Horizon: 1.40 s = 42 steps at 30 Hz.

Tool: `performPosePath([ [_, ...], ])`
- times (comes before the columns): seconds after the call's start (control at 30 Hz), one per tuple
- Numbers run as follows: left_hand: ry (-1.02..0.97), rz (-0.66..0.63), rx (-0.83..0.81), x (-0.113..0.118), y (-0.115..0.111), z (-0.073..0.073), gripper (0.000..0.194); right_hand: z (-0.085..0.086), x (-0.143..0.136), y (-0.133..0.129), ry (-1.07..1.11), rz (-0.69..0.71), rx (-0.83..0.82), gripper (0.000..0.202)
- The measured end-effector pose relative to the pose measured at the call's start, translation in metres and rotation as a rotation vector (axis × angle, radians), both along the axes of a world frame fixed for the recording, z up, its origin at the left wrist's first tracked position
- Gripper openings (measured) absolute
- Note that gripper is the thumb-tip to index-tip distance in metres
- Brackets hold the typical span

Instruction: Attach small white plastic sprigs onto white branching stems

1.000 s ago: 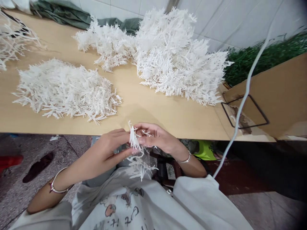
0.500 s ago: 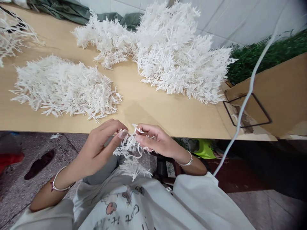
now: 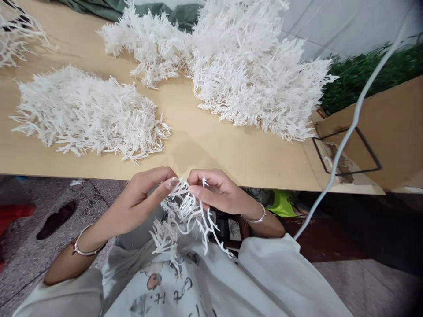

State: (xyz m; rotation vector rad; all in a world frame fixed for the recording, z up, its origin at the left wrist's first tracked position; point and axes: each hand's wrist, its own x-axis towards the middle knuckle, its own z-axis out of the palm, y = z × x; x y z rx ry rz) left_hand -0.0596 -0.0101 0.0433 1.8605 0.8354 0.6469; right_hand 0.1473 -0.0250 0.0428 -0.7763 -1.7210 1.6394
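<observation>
**Two hands, one tangly white sprig**

Starting far left: a few stray white branches [image 3: 15, 37] at the table corner, then a flat, spread-out heap of white sprigs [image 3: 87, 116] lying on the wooden table [image 3: 211, 145]. Down below the table edge, speckled floor with a dark shoe [image 3: 56, 219].

Moving in: left hand [image 3: 139, 202], silver bangle [image 3: 82, 248] on the wrist, thumb and forefinger pinched shut on the top of a white plastic sprig [image 3: 181, 215]. Held in the air just in front of the table edge, over the lap, lower branches dangling against the printed white shirt [image 3: 185, 281]. Right hand [image 3: 220, 193] directly beside it, fingertips also closed on the same sprig near its top, another bangle on that wrist.

Handling-wise, probably featherweight, thin and springy, lots of little spiky side twigs that look keen to snag on each other and on cloth. Best bet for a hold looks like the thicker stem up top, right where both hands already pinch, not the skinny tips, which seem likely to bend or snap off.

Further back and right: a smaller fluffy pile [image 3: 148, 44], then the big mound of white sprigs [image 3: 257, 75] against the tiled wall. Past that, a bank of green plastic foliage [image 3: 363, 75], a cardboard box [image 3: 373, 127] with a black square drawn on it, and a white cable [image 3: 346, 136] hanging diagonally across it all.
</observation>
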Motion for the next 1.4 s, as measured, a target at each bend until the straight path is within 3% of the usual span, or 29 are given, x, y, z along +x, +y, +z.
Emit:
performPosePath([
  [0.17, -0.054, -0.031, -0.062, -0.004, 0.000, -0.002, 0.030, 0.002, 0.001, -0.001, 0.022, 0.105, -0.167, 0.023],
  [0.27, -0.067, -0.038, -0.101, -0.006, -0.001, -0.002, 0.031, 0.004, 0.000, -0.001, -0.012, 0.176, -0.138, 0.026],
  [0.47, -0.028, -0.203, 0.044, -0.007, -0.005, 0.000, 0.025, 0.007, -0.002, -0.001, -0.052, 0.123, -0.073, 0.026],
  [0.6, 0.043, -0.195, 0.123, -0.009, -0.005, 0.003, 0.027, 0.006, -0.002, 0.000, -0.043, 0.146, -0.103, 0.028],
  [0.77, 0.011, -0.276, 0.091, -0.012, -0.008, 0.005, 0.028, 0.006, 0.001, -0.002, 0.010, 0.223, -0.165, 0.028],
  [1.0, 0.033, -0.274, 0.148, -0.006, -0.014, -0.002, 0.026, 0.008, -0.001, -0.007, -0.039, 0.137, -0.097, 0.027],
  [1.17, -0.022, -0.331, 0.038, -0.011, -0.010, 0.003, 0.027, 0.010, 0.000, -0.006, -0.032, 0.196, -0.210, 0.031],
  [1.4, -0.087, -0.494, -0.287, -0.017, -0.010, 0.002, 0.027, 0.006, -0.001, -0.008, -0.033, 0.355, -0.245, 0.034],
])
